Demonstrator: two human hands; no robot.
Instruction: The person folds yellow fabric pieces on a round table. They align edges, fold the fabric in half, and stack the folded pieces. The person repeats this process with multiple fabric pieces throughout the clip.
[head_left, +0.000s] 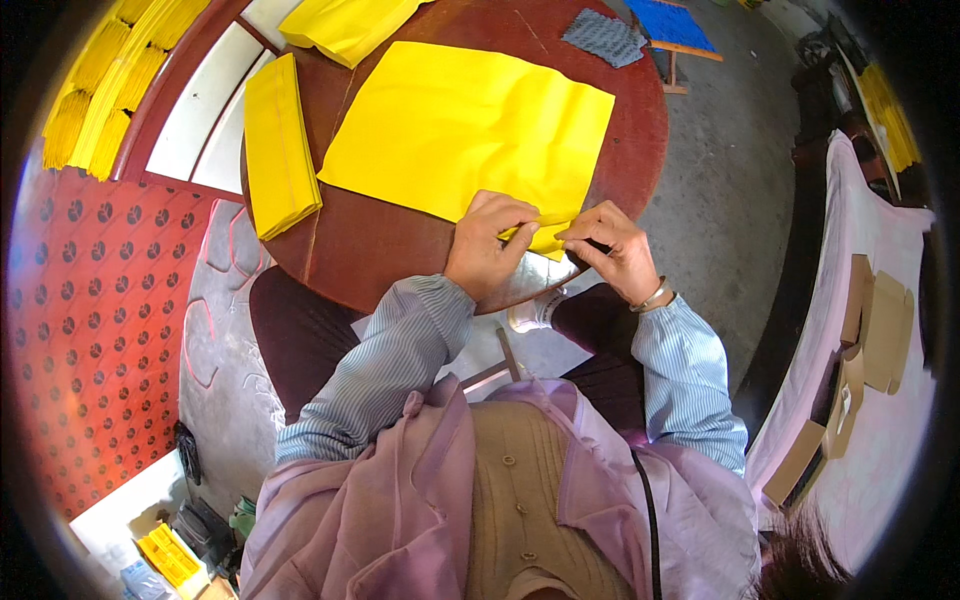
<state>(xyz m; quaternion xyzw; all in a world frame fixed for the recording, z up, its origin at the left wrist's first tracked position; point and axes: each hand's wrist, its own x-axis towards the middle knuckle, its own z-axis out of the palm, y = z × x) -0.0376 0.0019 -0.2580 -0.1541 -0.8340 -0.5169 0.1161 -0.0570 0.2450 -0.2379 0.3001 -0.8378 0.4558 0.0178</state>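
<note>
1. Where the near edge of the round dark-red table [360, 250] curves toward the person, a large yellow paper sheet [470, 130] is spread flat; its near right corner is being folded or creased.
2. The left hand [487, 245] and right hand [612, 245] are set close together, both pinched on that corner, thumbs and fingertips clamped on the paper edge.
3. Handling judgement: the sheet is judged thin, light and limp, easily creased or torn. It is best gripped at an edge or corner with fingertip pressure, the rest left supported by the table.
4. A stack of folded yellow sheets [280, 145] lies along the table's left edge, and another yellow pile [345, 25] sits at the far edge.
5. A grey patterned cloth [603, 36] is noted at the far right edge.
6. Off the table: bundled yellow strips [100, 80] at far left, flat brown cardboard pieces [870, 330] on a pale cover at right, and a small yellow package [170, 558] on the floor at lower left. No print is legible.
</note>
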